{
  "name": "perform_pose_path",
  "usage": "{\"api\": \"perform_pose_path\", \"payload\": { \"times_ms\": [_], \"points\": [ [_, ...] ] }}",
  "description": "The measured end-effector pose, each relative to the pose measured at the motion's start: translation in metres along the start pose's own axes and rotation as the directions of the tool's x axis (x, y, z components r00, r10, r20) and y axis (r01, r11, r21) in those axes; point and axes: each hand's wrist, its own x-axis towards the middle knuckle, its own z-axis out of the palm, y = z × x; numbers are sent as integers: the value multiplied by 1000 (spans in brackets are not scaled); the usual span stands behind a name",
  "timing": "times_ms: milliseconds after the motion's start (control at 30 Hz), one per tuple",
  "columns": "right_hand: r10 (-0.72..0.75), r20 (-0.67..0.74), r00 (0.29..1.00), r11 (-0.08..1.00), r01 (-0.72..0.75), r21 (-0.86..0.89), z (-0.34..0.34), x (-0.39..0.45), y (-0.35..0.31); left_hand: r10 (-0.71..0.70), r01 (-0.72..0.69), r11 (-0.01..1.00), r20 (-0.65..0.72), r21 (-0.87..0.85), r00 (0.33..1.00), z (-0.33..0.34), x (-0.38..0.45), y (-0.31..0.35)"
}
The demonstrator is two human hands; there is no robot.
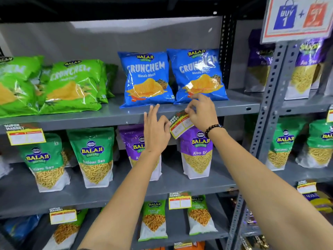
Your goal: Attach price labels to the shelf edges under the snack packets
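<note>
A yellow, red and green price label [181, 125] hangs tilted at the grey shelf edge [108, 120], just below two blue Crunchem packets [146, 78]. My right hand [202, 112], with a dark bead bracelet on its wrist, pinches the label's upper right corner. My left hand [155, 129] is at the label's left edge with its fingers spread upward, the thumb touching the label. Purple Aloo Sev pouches [197, 152] stand on the shelf below, partly hidden by my hands.
Green Crunchem packets [72, 85] lie at the left of the same shelf. Labels hang on other shelf edges [26, 135], [179, 201], [63, 215]. Green Ratlami Sev pouches [94, 156] stand below. A perforated upright [266, 109] divides the bays; a Buy 1 sign [295, 17] hangs top right.
</note>
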Motion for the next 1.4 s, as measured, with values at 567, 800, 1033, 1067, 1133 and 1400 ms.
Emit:
{"api": "perform_pose_path", "payload": {
  "times_ms": [567,800,1033,1067,1133,1400],
  "points": [
    [117,-76,990,989,-109,102,8,-14,16,47,-50,990,30,130,998,-11,32,3],
    [161,-108,981,985,-154,71,11,-9,12,-27,25,988,10,154,1000,-11,40,8],
    [240,-160,957,970,-229,84,19,-7,3,-109,106,987,19,119,994,-5,45,11],
    [238,-161,958,971,-230,67,19,-6,2,-118,114,985,21,132,993,-4,46,13],
    [230,-153,961,973,-228,32,19,-5,1,-138,132,980,29,150,990,-3,50,15],
    [105,-153,983,980,-128,-150,9,1,-14,-24,12,992,90,128,996,-22,60,6]
  ]
}}
